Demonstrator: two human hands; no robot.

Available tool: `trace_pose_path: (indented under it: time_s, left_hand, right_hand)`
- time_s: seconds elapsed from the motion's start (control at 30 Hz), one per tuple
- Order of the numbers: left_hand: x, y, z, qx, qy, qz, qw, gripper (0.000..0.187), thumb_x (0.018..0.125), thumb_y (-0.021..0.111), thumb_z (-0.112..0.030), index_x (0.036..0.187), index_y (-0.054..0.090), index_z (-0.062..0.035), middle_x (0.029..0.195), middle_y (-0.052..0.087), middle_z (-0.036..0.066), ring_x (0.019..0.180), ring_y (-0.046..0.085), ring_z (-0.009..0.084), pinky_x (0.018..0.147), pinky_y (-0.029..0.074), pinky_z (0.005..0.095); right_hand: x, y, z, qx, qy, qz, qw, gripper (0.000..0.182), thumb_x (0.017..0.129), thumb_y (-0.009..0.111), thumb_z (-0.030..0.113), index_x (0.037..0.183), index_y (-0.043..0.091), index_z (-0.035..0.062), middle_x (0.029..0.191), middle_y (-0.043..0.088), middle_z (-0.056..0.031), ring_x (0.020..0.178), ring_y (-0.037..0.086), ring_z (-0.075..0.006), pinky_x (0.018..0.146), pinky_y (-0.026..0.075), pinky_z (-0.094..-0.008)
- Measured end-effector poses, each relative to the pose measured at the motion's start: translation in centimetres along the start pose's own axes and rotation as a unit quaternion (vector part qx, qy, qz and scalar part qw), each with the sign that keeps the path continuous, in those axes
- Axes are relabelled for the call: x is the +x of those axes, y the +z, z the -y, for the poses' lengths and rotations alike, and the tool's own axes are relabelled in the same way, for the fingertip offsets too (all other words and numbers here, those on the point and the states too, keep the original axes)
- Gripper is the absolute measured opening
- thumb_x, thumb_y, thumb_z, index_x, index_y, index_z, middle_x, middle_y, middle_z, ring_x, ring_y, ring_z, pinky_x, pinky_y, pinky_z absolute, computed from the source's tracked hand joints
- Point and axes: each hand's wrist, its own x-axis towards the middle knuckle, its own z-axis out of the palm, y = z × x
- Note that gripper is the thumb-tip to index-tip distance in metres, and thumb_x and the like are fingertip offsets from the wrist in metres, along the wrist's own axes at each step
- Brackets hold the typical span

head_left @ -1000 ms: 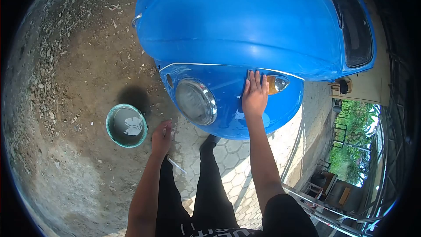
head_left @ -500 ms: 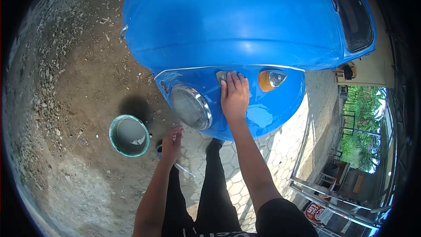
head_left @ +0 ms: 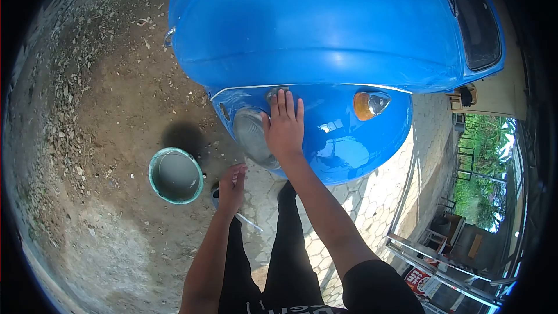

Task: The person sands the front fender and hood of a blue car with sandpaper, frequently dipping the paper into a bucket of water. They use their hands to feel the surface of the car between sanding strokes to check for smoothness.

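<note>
My right hand (head_left: 285, 128) lies flat on the blue front fender (head_left: 349, 139) of a car, between the headlight (head_left: 253, 134) and the orange-and-clear turn signal (head_left: 371, 105). Under its fingertips is a small grey piece of sandpaper (head_left: 275, 93), mostly covered by the fingers and pressed to the paint near the pale seam along the hood (head_left: 314, 29). My left hand (head_left: 233, 187) hangs in the air below the headlight, loosely curled with nothing visible in it. Water or wet sheen shows on the fender.
A green-rimmed bucket of greyish water (head_left: 176, 175) stands on the dirt at the left. Hexagonal paving (head_left: 331, 221) runs under the car. A metal ladder (head_left: 442, 270) lies at the lower right, with chairs and furniture beyond.
My right hand has slid left along the fender with the sandpaper, closer to the headlight. My left hand stays almost in place. The whole view has shifted slightly.
</note>
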Motion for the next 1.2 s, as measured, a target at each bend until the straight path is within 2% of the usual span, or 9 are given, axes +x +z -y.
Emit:
trace_pose_path:
  time_s: [0.07,0.3,0.4,0.5,0.67,0.8,0.93,1.07,1.2]
  left_hand:
    - [-0.2,-0.2,-0.2,-0.01,0.006,0.008,1.0,0.027,0.11,0.063,-0.023,0.126,0.07,-0.0024,0.107,0.078,0.011,0.096,0.074,0.0167,0.089,0.056,0.0315]
    - [-0.8,-1.7,-0.3,0.01,-0.032,0.019,0.999,0.023,0.111,0.059,-0.014,0.13,0.066,-0.0029,0.113,0.077,0.009,0.102,0.072,0.0144,0.094,0.056,0.0299]
    - [-0.7,-1.4,-0.3,-0.005,-0.017,0.019,1.0,0.023,0.111,0.06,-0.017,0.128,0.068,-0.003,0.112,0.077,0.009,0.102,0.072,0.0153,0.093,0.056,0.0305]
    - [-1.0,-1.9,0.7,-0.013,-0.007,0.005,1.0,0.023,0.109,0.064,-0.02,0.125,0.071,-0.0033,0.108,0.078,0.01,0.099,0.074,0.0156,0.089,0.056,0.0311]
    - [-1.1,-2.4,0.8,0.022,-0.033,0.027,0.999,0.023,0.112,0.058,-0.015,0.127,0.066,-0.0007,0.115,0.077,0.012,0.109,0.073,0.0183,0.098,0.056,0.0326]
    - [-1.0,-0.2,0.0,0.054,0.026,0.023,0.998,0.021,0.111,0.059,-0.014,0.125,0.067,-0.0005,0.11,0.077,0.012,0.103,0.074,0.0192,0.093,0.056,0.0329]
    - [-1.6,3.4,-4.0,0.093,0.128,0.001,0.987,0.019,0.11,0.057,-0.01,0.121,0.069,-0.0011,0.105,0.076,0.013,0.095,0.074,0.0206,0.088,0.056,0.0338]
    - [-1.6,4.9,-7.2,0.103,0.225,0.001,0.969,0.018,0.108,0.056,-0.007,0.121,0.068,-0.0014,0.106,0.073,0.014,0.097,0.071,0.0273,0.092,0.055,0.0388]
    - [0.7,7.9,-11.0,0.166,0.351,0.019,0.921,0.02,0.105,0.057,-0.007,0.121,0.067,-0.001,0.116,0.069,0.017,0.109,0.066,0.0351,0.099,0.052,0.0443]
  right_hand:
    - [0.2,0.0,-0.5,0.023,-0.034,0.021,0.999,0.045,0.108,0.058,0.033,0.138,0.069,0.0024,0.151,0.063,-0.0113,0.149,0.046,-0.0364,0.128,0.023,-0.0579]
    - [0.8,-0.2,0.6,-0.041,0.038,-0.02,0.998,0.036,0.106,0.061,0.031,0.129,0.077,0.0089,0.142,0.071,-0.0011,0.147,0.049,-0.0353,0.129,0.021,-0.0577]
    - [-0.3,-0.3,-1.1,0.041,-0.007,0.011,0.999,0.034,0.104,0.066,0.03,0.128,0.078,0.0104,0.137,0.074,0.0011,0.144,0.051,-0.0343,0.128,0.023,-0.0597]
    - [-3.1,-4.7,-3.9,0.023,0.039,-0.046,0.998,0.031,0.102,0.069,0.027,0.127,0.079,0.0118,0.133,0.076,0.0038,0.142,0.052,-0.0326,0.127,0.024,-0.0611]
    - [-11.7,-5.7,-12.0,-0.126,0.209,-0.1,0.965,0.042,0.103,0.068,0.029,0.142,0.071,0.0149,0.149,0.067,0.0007,0.148,0.043,-0.0423,0.126,0.025,-0.0639]
    - [-8.3,-6.2,-12.6,-0.053,0.099,-0.052,0.992,0.062,0.102,0.066,0.042,0.158,0.054,0.0168,0.163,0.053,-0.0013,0.15,0.038,-0.0461,0.125,0.026,-0.0651]
    - [-6.6,-7.1,-13.7,-0.01,0.064,-0.038,0.997,0.061,0.103,0.064,0.042,0.157,0.055,0.0154,0.162,0.054,-0.0044,0.152,0.035,-0.0457,0.125,0.025,-0.0653]
    - [-11.7,-7.4,-16.7,-0.068,0.152,-0.044,0.985,0.068,0.099,0.068,0.049,0.156,0.057,0.0143,0.159,0.057,-0.0046,0.151,0.037,-0.046,0.125,0.026,-0.0642]
    - [-7.9,-7.9,-14.5,0.058,0.068,-0.065,0.994,0.069,0.097,0.069,0.048,0.155,0.057,0.0128,0.16,0.056,-0.0047,0.149,0.038,-0.0462,0.125,0.027,-0.0635]
